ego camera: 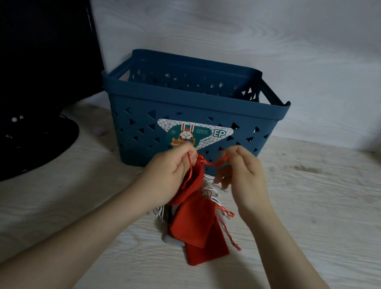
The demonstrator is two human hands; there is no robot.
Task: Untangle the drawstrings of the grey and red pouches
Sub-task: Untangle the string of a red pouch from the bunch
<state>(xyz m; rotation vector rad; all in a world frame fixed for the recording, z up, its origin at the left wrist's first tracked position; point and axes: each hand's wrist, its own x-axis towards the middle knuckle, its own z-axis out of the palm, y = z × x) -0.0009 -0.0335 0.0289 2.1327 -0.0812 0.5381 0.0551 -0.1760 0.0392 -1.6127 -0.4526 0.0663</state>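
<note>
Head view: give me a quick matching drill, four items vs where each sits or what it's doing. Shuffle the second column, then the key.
Items:
1. blue basket
2. left hand
3. right hand
4. red pouches

Places or states:
A. lying in a pile on the wooden tabletop, with white cords under them
B. pinching the right end of a red drawstring
C. standing against the wall, behind both hands
D. pinching the drawstring's left end, above a lifted red pouch

Pairs: 1-C, 2-D, 3-B, 4-A
</note>
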